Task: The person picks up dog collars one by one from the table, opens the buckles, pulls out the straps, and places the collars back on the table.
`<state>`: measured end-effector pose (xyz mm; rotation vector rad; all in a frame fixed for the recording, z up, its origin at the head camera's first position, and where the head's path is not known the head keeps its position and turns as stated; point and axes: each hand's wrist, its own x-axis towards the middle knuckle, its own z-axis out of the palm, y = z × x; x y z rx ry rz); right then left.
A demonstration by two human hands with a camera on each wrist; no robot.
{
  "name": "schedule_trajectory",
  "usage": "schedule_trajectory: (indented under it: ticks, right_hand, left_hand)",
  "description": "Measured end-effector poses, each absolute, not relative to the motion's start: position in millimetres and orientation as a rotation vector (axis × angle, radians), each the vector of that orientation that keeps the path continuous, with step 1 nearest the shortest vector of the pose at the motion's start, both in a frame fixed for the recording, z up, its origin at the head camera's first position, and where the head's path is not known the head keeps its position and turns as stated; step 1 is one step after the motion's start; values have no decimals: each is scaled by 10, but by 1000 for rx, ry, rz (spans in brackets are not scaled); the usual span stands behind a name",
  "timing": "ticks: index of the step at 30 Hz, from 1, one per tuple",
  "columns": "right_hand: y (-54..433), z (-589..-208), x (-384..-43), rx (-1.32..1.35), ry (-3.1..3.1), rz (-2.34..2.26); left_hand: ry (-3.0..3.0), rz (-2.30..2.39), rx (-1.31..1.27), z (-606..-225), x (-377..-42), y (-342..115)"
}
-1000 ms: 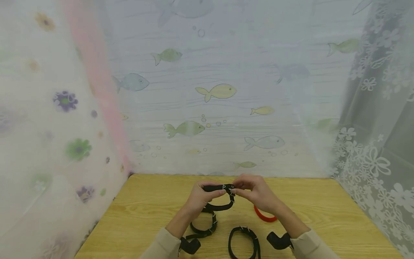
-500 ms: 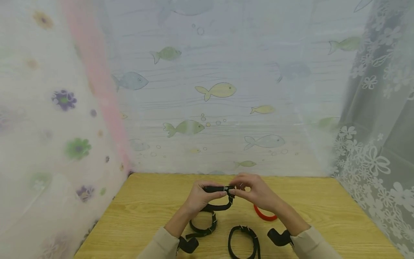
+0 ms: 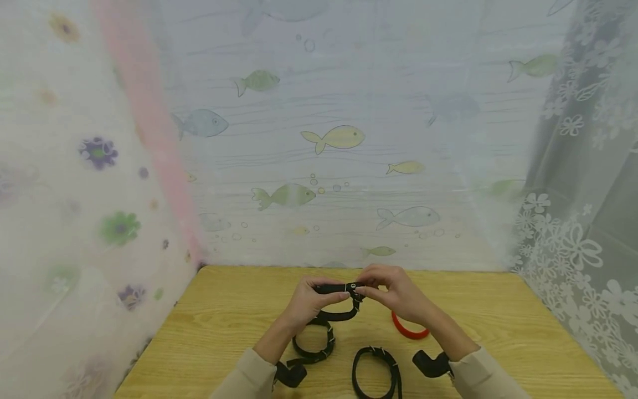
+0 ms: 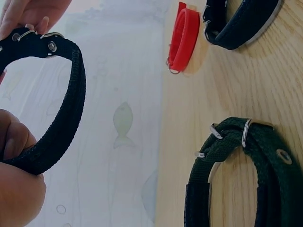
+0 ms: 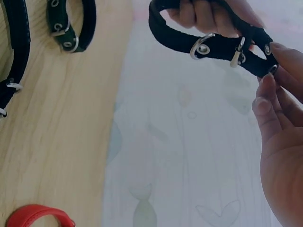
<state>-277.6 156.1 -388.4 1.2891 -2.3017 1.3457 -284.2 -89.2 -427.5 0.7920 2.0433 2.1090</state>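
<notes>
A dark pet collar [image 3: 333, 288] with metal eyelets, a D-ring and a buckle is held up above the table, bent into a loop. My left hand [image 3: 304, 305] grips its band, thumb along the near side. At the eyelet end, my right hand [image 3: 399, 296] pinches the strap between thumb and fingers. The right wrist view shows the buckle [image 5: 236, 54] close to those pinching fingertips, with the strap end folded by it. Whether the prong sits in an eyelet I cannot tell.
Two more looped collars lie on the wooden table [image 3: 224, 321]: a dark green one [image 3: 329, 343] at left and a dark one [image 3: 394, 368] nearer the front. A red collar [image 3: 411, 332] lies below my right hand. Fish-printed sheeting [image 3: 339, 166] hangs behind.
My right fingertips shift slightly at the strap end, and more of the eyelet end shows than half a second ago. The left hand keeps its grip; the collars on the table stay put.
</notes>
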Motion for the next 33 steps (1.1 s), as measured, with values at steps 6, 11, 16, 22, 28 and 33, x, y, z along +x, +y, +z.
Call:
schedule_trajectory:
  ticks: [6,11,16,22,28,33]
  right_hand:
    - [1590,-3860,-2784,1300,-2302,1350]
    - [1552,-3814,-2782,1316,-2323,1217]
    - [1504,-3793,-2776,1343,-2328,1161]
    - [1518,-3808,-2776,1308,-2304,1211]
    - [1542,-3795,-2781,1295,-2282,1231]
    - [1507,-3797,-2795,1288,-2342,1160]
  left_hand:
    - [2074,2101,776,-4272,-2850,-917]
    - [2079,2092,795,-4279,-2856,-923]
    - [2054,2078,856,-4273,-2848,-910]
    - [2074,2074,825,-4270,-2849,-924]
    - [2133,2056,797,-4269,-2864,-954]
    - [2068,2083,888,-4290,-2872,-939]
